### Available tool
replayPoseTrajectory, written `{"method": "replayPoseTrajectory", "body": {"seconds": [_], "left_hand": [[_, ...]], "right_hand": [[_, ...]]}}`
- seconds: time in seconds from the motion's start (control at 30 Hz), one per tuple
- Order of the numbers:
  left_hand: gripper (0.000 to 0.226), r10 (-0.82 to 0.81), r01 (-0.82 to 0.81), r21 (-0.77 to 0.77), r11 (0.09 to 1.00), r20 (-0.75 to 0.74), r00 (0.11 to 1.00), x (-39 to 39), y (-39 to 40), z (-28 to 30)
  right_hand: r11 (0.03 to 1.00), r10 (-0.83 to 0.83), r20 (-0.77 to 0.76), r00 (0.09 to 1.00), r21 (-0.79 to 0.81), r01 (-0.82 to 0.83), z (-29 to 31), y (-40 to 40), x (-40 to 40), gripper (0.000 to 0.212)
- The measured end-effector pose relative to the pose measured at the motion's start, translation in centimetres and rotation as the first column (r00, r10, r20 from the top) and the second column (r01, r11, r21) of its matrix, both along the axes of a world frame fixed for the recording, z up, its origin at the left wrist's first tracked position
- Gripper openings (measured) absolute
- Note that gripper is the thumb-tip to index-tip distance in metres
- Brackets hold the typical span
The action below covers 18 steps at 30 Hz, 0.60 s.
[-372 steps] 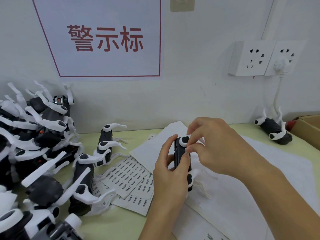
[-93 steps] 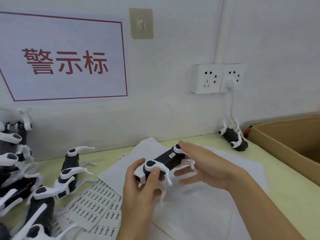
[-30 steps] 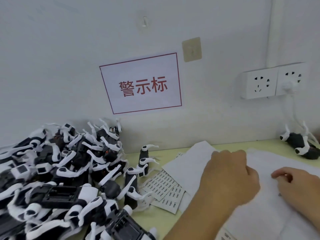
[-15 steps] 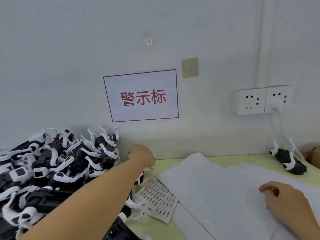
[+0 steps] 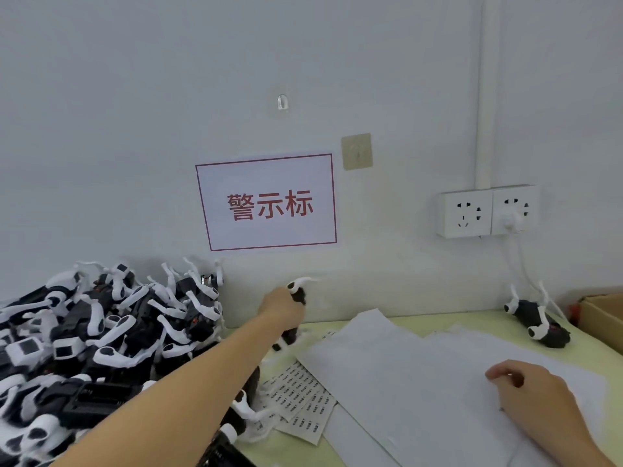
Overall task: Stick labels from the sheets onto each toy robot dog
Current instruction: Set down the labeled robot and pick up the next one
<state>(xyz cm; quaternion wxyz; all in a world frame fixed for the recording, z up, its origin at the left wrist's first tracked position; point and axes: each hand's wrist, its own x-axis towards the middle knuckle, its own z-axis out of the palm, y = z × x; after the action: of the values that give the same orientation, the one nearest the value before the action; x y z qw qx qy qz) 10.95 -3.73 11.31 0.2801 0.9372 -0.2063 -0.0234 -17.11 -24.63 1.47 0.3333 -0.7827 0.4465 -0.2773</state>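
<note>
Head view: left hand (image 5: 281,306) grips upright toy dog (image 5: 296,294)

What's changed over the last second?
The left hand reached from the paper to the wall and now grips a toy dog, lifted off the table. The right hand stays resting on the white paper; the label sheets and the dog pile are unchanged.

Wall sign (image 5: 268,203), sockets (image 5: 488,211), cardboard box (image 5: 603,318).

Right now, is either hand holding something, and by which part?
The left hand grips a toy robot dog around its black body. The right hand rests on the white paper, seemingly holding nothing.
</note>
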Motion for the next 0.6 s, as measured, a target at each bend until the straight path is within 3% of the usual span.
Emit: {"method": "replayPoseTrajectory", "body": {"seconds": [0.1, 0.23, 0.4, 0.6], "left_hand": [[0.012, -0.141, 0.043, -0.417, 0.908, -0.206, 0.968, -4.0, 0.1, 1.6], [0.024, -0.432, 0.114, -0.703, 0.702, -0.293, 0.853, -9.9, 2.3, 2.4], [0.024, -0.580, 0.071, -0.839, 0.540, -0.309, 0.754, -15.0, 3.7, 2.1], [0.023, -0.530, -0.003, -0.833, 0.553, -0.354, 0.771, -17.3, 2.6, -2.2]], "right_hand": [[1.000, 0.011, 0.026, 1.000, -0.014, -0.011, -0.1, 0.0, -0.2, 0.034], [1.000, 0.010, 0.054, 0.999, -0.022, -0.009, -0.5, 0.0, -0.2, 0.035], [0.998, -0.003, 0.061, 0.998, -0.059, 0.007, -0.7, 0.1, -0.2, 0.035], [0.996, 0.019, 0.056, 0.998, -0.086, -0.014, -1.1, -0.2, -0.1, 0.037]]}}
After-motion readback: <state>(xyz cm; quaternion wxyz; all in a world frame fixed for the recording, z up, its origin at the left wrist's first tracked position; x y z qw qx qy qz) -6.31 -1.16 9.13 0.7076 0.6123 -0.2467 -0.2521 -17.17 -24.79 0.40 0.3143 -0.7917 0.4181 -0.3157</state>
